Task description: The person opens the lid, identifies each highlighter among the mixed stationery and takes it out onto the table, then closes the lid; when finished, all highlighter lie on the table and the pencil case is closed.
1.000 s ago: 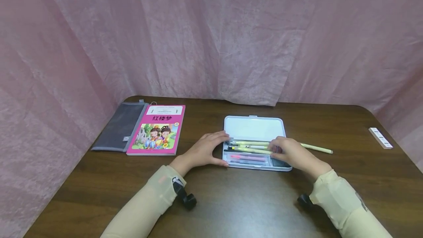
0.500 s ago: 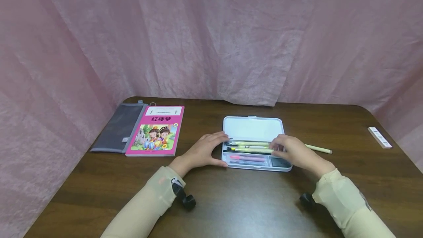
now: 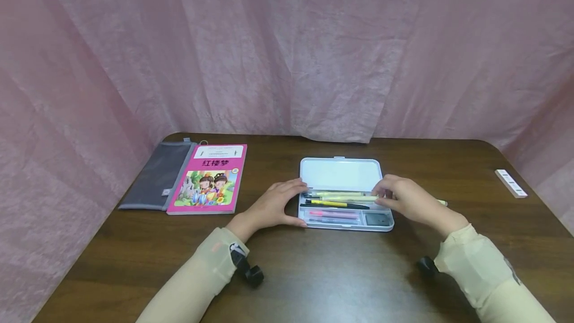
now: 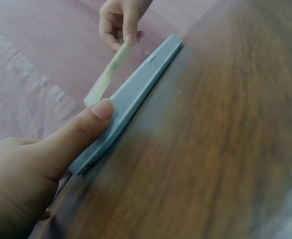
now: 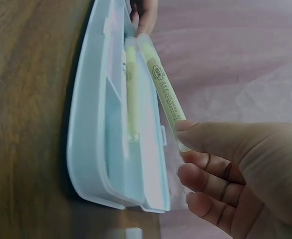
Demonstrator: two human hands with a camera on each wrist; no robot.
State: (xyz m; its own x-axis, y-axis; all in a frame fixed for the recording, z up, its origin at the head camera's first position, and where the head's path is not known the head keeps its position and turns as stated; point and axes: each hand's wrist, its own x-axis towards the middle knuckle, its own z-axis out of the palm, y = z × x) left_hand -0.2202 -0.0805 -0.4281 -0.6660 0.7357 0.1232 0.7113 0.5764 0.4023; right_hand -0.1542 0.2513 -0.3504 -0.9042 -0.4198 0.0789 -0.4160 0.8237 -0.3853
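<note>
The right hand (image 5: 235, 169) pinches a highlighter (image 5: 166, 94) by one end, between thumb and forefinger, with the other fingers curled loosely below and touching nothing. The highlighter slants away from that hand over the case (image 5: 87, 142), its clear end pointing towards the left hand (image 3: 271, 207). Whether that far end touches anything in the tray, I can't tell.

It should be light and stiff, a slim plastic barrel that won't bend or bruise. The smooth surface may be a little slippery, and held so near its end it could swing or roll in the fingers. A pinch at mid-barrel would balance better; the end hold, though, leaves the rest of the barrel free of the fingertips in the narrow tray. The clear end looks like a cap, so I'd avoid pulling there.

The left hand is unclenched, thumb laid on the near rim and fingers along the case's end. The case looks like thin, light plastic, apt to slide on the worktop (image 3: 341, 283), so steadying that end makes sense. Just right of the left hand, a yellow-black pen (image 3: 336, 204) and a pink pen (image 3: 334, 215) lie in the tray; both look equally light and rigid.
</note>
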